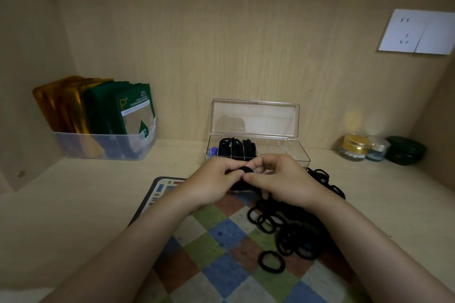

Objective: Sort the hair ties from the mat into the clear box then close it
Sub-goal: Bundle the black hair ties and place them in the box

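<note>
While its lid (256, 118) stands open, clear box (280, 154) holding hair ties (236, 146) in left compartments, left hand (211, 181) and right hand (283, 179) before it, both pinching one tie bunch (246, 170).

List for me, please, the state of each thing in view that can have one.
clear box, open; left compartments hold black ties, right ones look empty
lid, raised upright at the back
left hand, pinches a bundle of ties
right hand, pinches the same bundle
pile of hair ties, loose on the mat
gold-lidded jar, lid on
</note>
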